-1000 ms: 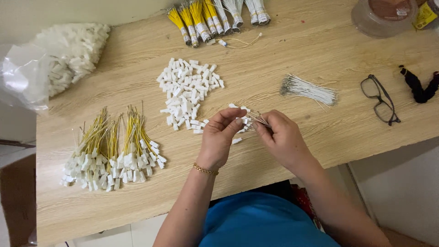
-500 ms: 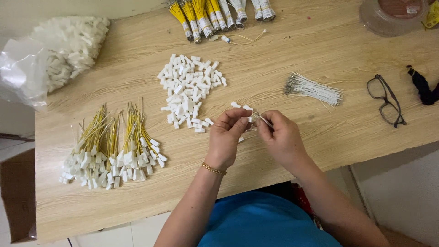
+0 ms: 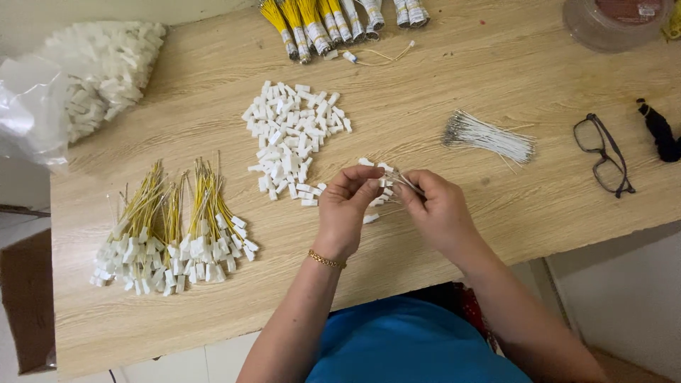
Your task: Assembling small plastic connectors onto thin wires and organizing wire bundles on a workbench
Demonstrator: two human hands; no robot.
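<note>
On the wooden bench point(image 3: 496, 78), a clear plastic bag point(image 3: 28, 106) at ten o'clock holds a heap of small white plastic pieces point(image 3: 106, 64). A round clear tub point(image 3: 610, 25) with a reddish lid stands at one o'clock. Near the middle, the left hand point(image 3: 351, 202) and right hand point(image 3: 433, 206) are close together, fingers pinched on a thin wire point(image 3: 406, 181) and a small white connector point(image 3: 383, 186). A pile of white connectors point(image 3: 294, 138) lies just beyond them, at twelve o'clock.

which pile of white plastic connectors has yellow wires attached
The fanned pile of white connectors with yellow wires at the table's left front; the loose heap of small white plastic connectors in the middle has no wires.
</note>
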